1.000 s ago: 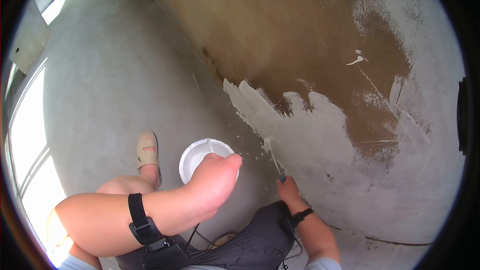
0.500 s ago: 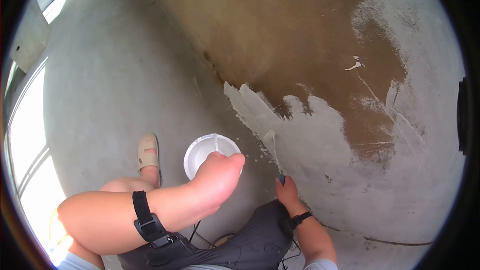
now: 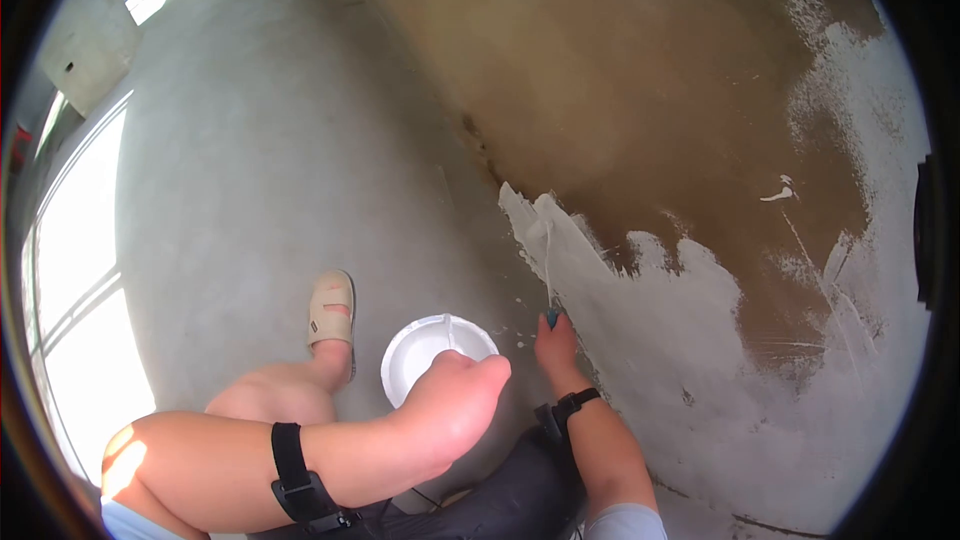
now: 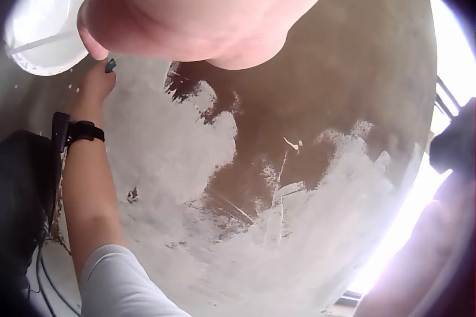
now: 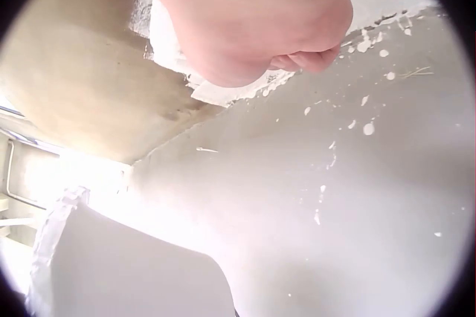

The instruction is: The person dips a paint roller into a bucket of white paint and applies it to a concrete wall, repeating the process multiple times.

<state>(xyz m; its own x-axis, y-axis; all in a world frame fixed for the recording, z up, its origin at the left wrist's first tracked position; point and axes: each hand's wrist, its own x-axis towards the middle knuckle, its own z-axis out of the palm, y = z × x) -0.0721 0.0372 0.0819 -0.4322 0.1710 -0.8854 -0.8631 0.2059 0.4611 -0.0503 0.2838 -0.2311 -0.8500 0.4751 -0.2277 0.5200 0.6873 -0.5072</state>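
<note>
Tool (image 3: pixel 551 317) grasped in right hand (image 3: pixel 557 348), long axis pointing forward along the wall (image 3: pixel 660 310).
Left of it, the left hand (image 3: pixel 455 405) grips a white bucket (image 3: pixel 402 365).

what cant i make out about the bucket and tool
Teal-handled tool, head view: working end too small, blending into white coating.
Handle, left wrist view: mostly inside right grip.
Bucket, head view: near rim behind left grip.
Bucket, right wrist view: cut by lower edge.
</note>
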